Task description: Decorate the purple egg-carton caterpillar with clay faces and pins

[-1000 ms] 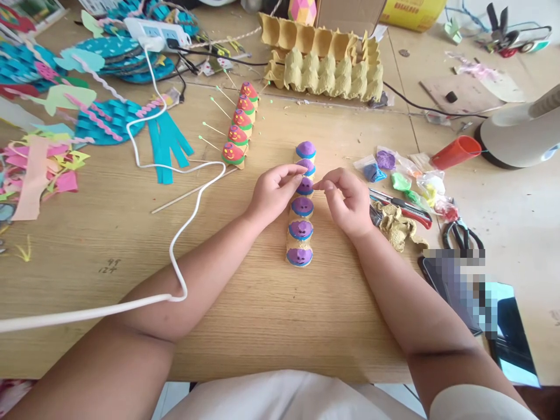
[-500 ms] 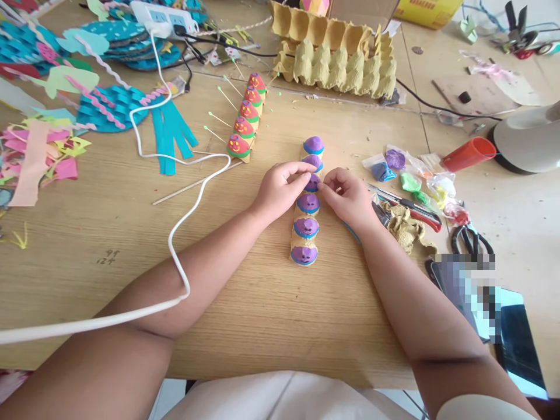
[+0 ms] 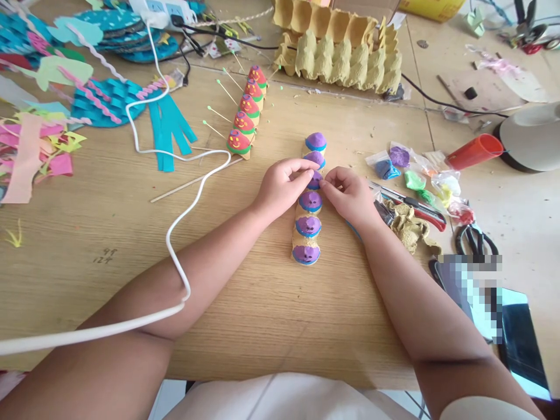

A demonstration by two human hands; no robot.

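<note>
A strip of egg-carton cups point(image 3: 307, 240) lies lengthwise on the table, its bumps covered in purple clay with blue rims. Small dark faces mark the nearer bumps. My left hand point(image 3: 286, 185) has thumb and forefinger closed at the third bump from the far end, steadying the strip from the left. From the right, my right hand point(image 3: 350, 193) reaches the same bump with thumb and forefinger pinched; anything tiny between them is hidden. Part of a thin blue strip point(image 3: 353, 230) shows beside the right wrist.
Behind on the left stands a red-and-green egg-carton caterpillar point(image 3: 244, 119) with pins. A white cable point(image 3: 170, 233) passes over my left forearm. Egg cartons point(image 3: 345, 61) sit at the back. Rightward lie clay bags point(image 3: 413, 179), a utility knife point(image 3: 422, 211), scissors point(image 3: 476, 240) and a red cup point(image 3: 475, 156).
The view has shifted slightly. Both hands stay at the third purple bump, with hardly any visible movement of the fingers.
</note>
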